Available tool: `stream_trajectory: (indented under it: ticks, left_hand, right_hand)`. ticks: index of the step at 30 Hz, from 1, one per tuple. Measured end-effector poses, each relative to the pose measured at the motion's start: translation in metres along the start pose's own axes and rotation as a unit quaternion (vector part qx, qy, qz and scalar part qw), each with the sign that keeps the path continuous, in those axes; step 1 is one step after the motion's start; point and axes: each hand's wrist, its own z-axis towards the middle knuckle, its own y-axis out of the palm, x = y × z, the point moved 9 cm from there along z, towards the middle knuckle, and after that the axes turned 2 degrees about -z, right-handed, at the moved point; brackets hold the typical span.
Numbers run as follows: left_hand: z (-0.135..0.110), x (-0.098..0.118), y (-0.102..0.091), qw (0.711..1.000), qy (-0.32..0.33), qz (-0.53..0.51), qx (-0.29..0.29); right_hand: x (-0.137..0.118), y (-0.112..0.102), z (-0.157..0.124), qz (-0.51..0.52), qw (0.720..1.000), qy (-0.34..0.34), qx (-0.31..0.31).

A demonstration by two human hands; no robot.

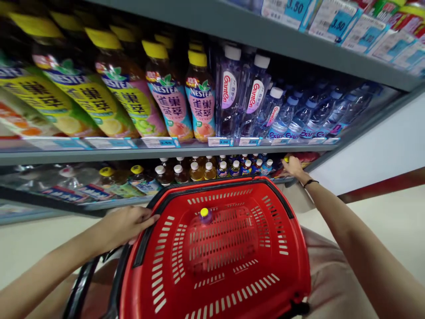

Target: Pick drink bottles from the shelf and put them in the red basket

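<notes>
My left hand (128, 223) is closed around the left rim of a red plastic shopping basket (139, 270), by its black handle. Inside the basket stands one small purple bottle (205, 216) with a yellow cap. My right arm, with a dark band at the wrist, reaches past the basket to the lower shelf. At the shelf's right end, the fingers of my right hand (293, 166) close on a yellow-capped bottle (286, 157); most of its body is dark or hidden.
Nestea bottles (168, 97) and clear water bottles (255, 97) fill the shelf above, with price tags along its edge (192, 151). Several small drink bottles (209, 170) line the lower shelf behind the basket. A white panel (375, 137) closes the right side.
</notes>
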Motion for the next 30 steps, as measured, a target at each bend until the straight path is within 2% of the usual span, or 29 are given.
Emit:
stream_trajectory:
  ticks: [4, 7, 13, 16, 20, 23, 26, 27, 29, 30]
  left_hand:
    - [-0.004, 0.009, 0.000, 0.999, 0.014, 0.036, -0.020]
    - [-0.007, 0.018, -0.005, 0.999, 0.033, 0.039, -0.013]
    - [-0.023, 0.048, -0.018, 0.988, 0.040, 0.144, 0.035]
    - [-0.042, 0.074, -0.022, 0.982, 0.033, 0.174, 0.065]
    - [-0.089, 0.130, -0.031, 0.977, 0.054, 0.178, 0.101]
    - [-0.143, 0.187, -0.043, 0.971, 0.096, 0.161, 0.149]
    - [-0.202, 0.255, -0.052, 0.958, 0.188, 0.104, 0.191]
    - [-0.224, 0.280, -0.056, 0.943, 0.252, 0.029, 0.214]
    - [-0.254, 0.314, -0.058, 0.924, 0.297, -0.019, 0.239]
    - [-0.268, 0.328, -0.058, 0.907, 0.338, -0.076, 0.238]
  right_hand:
    - [0.015, -0.027, -0.031, 0.063, 0.997, -0.009, 0.048]
    - [0.027, -0.059, -0.058, 0.109, 0.990, -0.007, 0.090]
    - [0.048, -0.149, -0.124, 0.222, 0.954, 0.014, 0.203]
    - [0.047, -0.203, -0.167, 0.290, 0.923, -0.003, 0.252]
    - [0.031, -0.270, -0.235, 0.376, 0.878, -0.061, 0.290]
    - [0.007, -0.302, -0.285, 0.442, 0.845, -0.119, 0.275]
    - [-0.027, -0.313, -0.329, 0.508, 0.812, -0.161, 0.237]
    - [-0.041, -0.313, -0.341, 0.531, 0.800, -0.173, 0.219]
    - [-0.070, -0.311, -0.362, 0.574, 0.776, -0.193, 0.176]
    - [-0.085, -0.310, -0.371, 0.592, 0.765, -0.202, 0.154]
